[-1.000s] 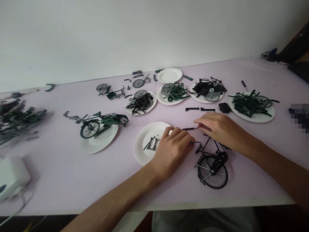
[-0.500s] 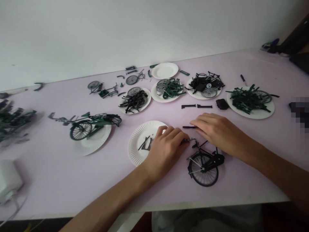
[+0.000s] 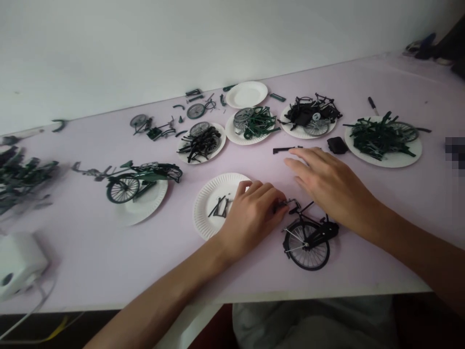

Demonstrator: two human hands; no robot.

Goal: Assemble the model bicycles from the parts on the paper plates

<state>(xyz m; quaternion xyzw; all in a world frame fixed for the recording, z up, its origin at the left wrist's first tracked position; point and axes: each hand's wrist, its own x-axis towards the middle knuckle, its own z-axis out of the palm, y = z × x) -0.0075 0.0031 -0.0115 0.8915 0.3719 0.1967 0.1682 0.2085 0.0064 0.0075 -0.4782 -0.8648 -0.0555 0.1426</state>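
A black model bicycle (image 3: 308,242) with a spoked wheel and thin silver stays rests near the table's front edge. My left hand (image 3: 254,206) is closed on its handlebar end, with thumb and fingers curled around it; the exact grip is partly hidden. My right hand (image 3: 323,179) hovers above and behind the bicycle, fingers stretched out and apart, fingertips close to a thin black plastic strip (image 3: 285,150). No held object shows in it. Partly behind my left hand, a white paper plate (image 3: 203,191) bears a few thin dark parts (image 3: 220,207).
Behind are paper plates with black parts (image 3: 200,142), green parts (image 3: 259,123), more black parts (image 3: 308,116) and dark green parts (image 3: 381,138). A green model bicycle (image 3: 145,177) leans over a plate at left. A screwdriver (image 3: 372,104) and white charger (image 3: 22,264) lie at the sides.
My right hand has moved up and away from me, its fingers opening. The dark strip that lay by its fingertips no longer shows. My left hand stays at the handlebar.
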